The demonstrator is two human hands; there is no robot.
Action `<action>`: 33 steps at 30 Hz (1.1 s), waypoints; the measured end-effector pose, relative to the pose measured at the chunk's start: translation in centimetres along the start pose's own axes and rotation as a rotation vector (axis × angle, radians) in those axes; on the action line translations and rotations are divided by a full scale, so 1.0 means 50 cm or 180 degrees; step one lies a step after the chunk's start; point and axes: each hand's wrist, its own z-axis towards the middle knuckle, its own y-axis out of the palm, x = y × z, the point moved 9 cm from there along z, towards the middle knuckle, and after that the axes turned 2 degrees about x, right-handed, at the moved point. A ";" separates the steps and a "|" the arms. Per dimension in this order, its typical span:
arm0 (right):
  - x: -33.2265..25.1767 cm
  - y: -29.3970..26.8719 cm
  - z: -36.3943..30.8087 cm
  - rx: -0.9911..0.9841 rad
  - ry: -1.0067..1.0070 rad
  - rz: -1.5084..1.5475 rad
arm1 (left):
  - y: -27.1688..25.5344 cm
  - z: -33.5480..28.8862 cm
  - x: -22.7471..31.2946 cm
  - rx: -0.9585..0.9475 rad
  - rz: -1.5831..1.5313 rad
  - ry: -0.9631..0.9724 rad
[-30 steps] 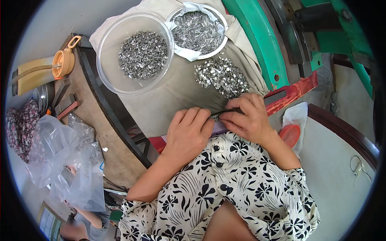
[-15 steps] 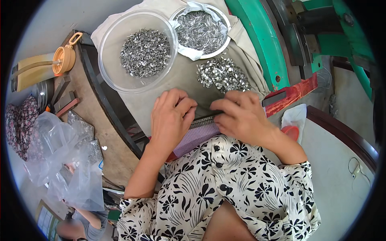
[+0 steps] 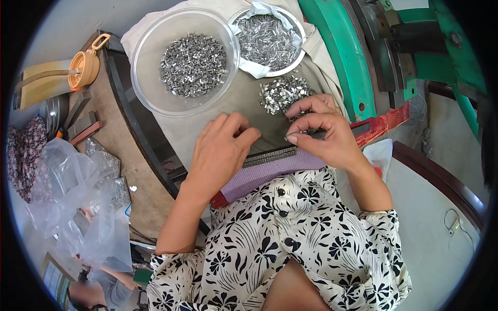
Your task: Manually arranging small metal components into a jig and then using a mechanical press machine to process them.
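Observation:
A narrow dark strip lined with a row of small metal pieces (image 3: 270, 156) lies in front of me along the edge of a purple checked cloth (image 3: 275, 169). My left hand (image 3: 220, 150) is curled by its left end, thumb against the bent forefinger; whatever the fingertips hold is hidden. My right hand (image 3: 329, 132) hovers above the strip's right end and over the near side of a loose pile of small shiny metal pieces (image 3: 277, 94). Its thumb and forefinger tips meet in a pinch; anything between them is too small to name.
Behind the pile, a large clear plastic bowl (image 3: 139, 83) holds small metal pieces, beside a white bowl (image 3: 302, 54) of thin metal pins. Green machinery (image 3: 332, 57) stands right. At left are an orange-lidded container (image 3: 84, 70), plastic bags (image 3: 78, 192) and another person (image 3: 111, 290).
My right hand has lifted off the strip and shifted right toward the pile, its fingers spreading wider above the pinch. More of the strip shows. My left hand stays nearly in place.

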 end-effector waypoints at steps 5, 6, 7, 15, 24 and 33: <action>-0.019 0.003 0.002 0.0293 -0.0318 -0.0774 | 0.000 0.004 0.002 0.0009 0.0111 0.0079; -0.018 0.012 0.004 0.0250 -0.0316 -0.0790 | 0.000 0.005 0.003 0.0012 0.0116 0.0084; -0.028 0.016 0.005 0.0341 -0.0494 -0.1212 | 0.000 0.006 0.005 0.0027 0.0204 0.0120; -0.049 0.036 0.014 0.0139 -0.1297 -0.1775 | 0.003 -0.025 0.062 0.0249 -0.0265 0.0179; -0.050 0.016 -0.046 0.0488 -0.1219 -0.1440 | 0.045 -0.031 0.070 0.0258 -0.0155 0.0149; -0.046 0.054 -0.089 0.0556 -0.1286 -0.1696 | 0.049 -0.040 0.065 0.0074 -0.0249 0.0044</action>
